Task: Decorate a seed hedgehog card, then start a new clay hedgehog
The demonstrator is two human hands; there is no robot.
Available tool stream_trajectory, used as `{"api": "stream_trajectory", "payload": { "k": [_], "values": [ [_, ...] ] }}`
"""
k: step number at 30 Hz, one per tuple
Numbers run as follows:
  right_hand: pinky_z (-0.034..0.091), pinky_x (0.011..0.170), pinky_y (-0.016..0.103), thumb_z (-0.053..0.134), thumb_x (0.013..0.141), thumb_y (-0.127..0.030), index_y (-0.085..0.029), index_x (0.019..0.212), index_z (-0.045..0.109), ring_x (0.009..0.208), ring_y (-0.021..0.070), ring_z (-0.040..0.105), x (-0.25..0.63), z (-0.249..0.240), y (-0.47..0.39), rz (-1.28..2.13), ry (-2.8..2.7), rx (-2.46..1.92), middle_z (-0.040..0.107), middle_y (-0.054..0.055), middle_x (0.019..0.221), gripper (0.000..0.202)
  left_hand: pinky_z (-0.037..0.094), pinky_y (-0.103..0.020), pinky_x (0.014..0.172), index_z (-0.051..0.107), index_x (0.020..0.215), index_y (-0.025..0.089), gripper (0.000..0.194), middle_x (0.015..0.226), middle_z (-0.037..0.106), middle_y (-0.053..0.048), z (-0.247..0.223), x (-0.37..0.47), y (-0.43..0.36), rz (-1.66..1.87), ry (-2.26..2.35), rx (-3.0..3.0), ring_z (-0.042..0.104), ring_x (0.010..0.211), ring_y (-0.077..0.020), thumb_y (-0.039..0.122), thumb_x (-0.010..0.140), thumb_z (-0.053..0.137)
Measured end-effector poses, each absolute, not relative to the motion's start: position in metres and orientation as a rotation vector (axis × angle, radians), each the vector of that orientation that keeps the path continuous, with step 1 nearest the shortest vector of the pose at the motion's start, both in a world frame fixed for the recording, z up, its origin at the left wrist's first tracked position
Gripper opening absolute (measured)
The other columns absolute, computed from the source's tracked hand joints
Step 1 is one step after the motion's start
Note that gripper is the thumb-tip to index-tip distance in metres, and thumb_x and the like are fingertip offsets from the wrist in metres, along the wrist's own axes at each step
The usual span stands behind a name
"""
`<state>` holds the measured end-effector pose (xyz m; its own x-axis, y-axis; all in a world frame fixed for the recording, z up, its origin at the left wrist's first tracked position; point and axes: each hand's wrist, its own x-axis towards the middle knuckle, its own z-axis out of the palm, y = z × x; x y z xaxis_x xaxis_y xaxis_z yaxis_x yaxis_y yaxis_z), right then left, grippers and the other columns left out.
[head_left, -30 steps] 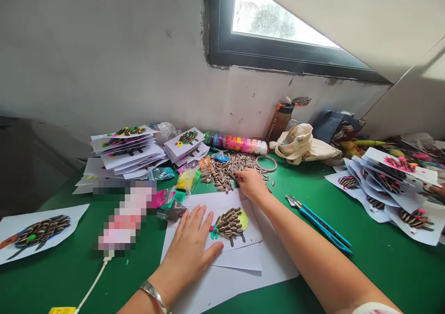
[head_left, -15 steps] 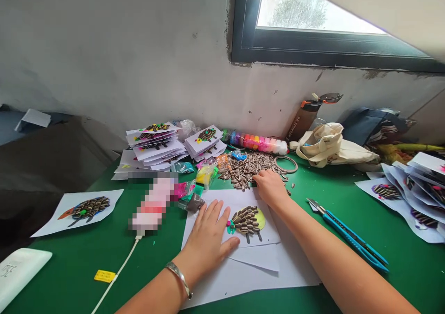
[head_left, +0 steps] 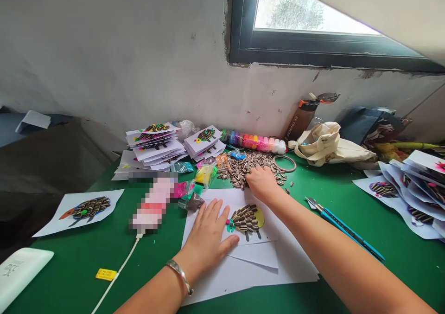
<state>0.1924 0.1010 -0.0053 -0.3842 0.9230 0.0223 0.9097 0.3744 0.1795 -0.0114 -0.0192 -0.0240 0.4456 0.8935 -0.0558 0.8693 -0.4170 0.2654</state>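
Observation:
My left hand (head_left: pixel 210 237) lies flat with fingers spread on a white card (head_left: pixel 269 237). The card carries a bird-like figure (head_left: pixel 246 219) of overlapping striped sunflower seeds, with a green and pink clay head, a yellow-green clay patch and dark legs. My right hand (head_left: pixel 264 183) is at the near edge of a heap of sunflower seeds (head_left: pixel 239 168), its fingers curled together. Its fingertips are hidden, so what they pinch cannot be seen. Larger white sheets (head_left: pixel 295 265) lie under the card.
Small bags of coloured clay (head_left: pixel 206 175) sit left of the seeds, a tape roll (head_left: pixel 284 163) to the right. A blue utility knife (head_left: pixel 344 228) lies beside my right forearm. Finished cards stand in stacks (head_left: pixel 156 149) at the back left and right (head_left: pixel 415 184). A white cable (head_left: pixel 121 267) crosses the left.
My right hand has shifted slightly left and up at the seed heap, its fingers still curled. My left hand stays on the card. The view has moved a little.

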Motion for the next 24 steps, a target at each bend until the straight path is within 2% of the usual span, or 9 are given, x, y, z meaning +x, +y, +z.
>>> {"api": "stream_trajectory", "payload": {
  "k": [8, 16, 24],
  "values": [
    [0.039, 0.080, 0.033, 0.051, 0.086, -0.017, -0.015, 0.091, 0.072, 0.091, 0.0242, 0.065, 0.1868, -0.0003, 0.1036, 0.135, 2.451, 1.696, 0.069, 0.017, 0.093, 0.022, 0.019, -0.054, 0.114, 0.038, 0.143, 0.017, 0.067, 0.153, 0.027, -0.015, -0.0188, -0.0104, -0.0199, 0.119, 1.522, 2.409, 0.018, 0.142, -0.0317, 0.053, 0.088, 0.048],
    [0.045, 0.077, 0.030, 0.047, 0.089, -0.019, -0.016, 0.108, 0.063, 0.092, 0.0232, 0.066, 0.1855, 0.0023, 0.1015, 0.110, 2.376, 1.756, 0.067, 0.017, 0.099, 0.025, 0.015, -0.053, 0.115, 0.035, 0.144, 0.018, 0.068, 0.154, 0.024, -0.014, -0.0165, -0.0095, -0.0197, 0.064, 1.530, 2.374, 0.014, 0.143, -0.0303, 0.054, 0.088, 0.046],
    [0.046, 0.074, 0.028, 0.044, 0.090, -0.018, -0.016, 0.105, 0.061, 0.091, 0.0219, 0.066, 0.1843, -0.0016, 0.1030, 0.108, 2.376, 1.783, 0.064, 0.014, 0.099, 0.023, 0.015, -0.052, 0.115, 0.036, 0.144, 0.018, 0.067, 0.154, 0.025, -0.013, -0.0153, -0.0098, -0.0215, 0.064, 1.521, 2.376, 0.015, 0.143, -0.0299, 0.055, 0.088, 0.046]
  ]
}}
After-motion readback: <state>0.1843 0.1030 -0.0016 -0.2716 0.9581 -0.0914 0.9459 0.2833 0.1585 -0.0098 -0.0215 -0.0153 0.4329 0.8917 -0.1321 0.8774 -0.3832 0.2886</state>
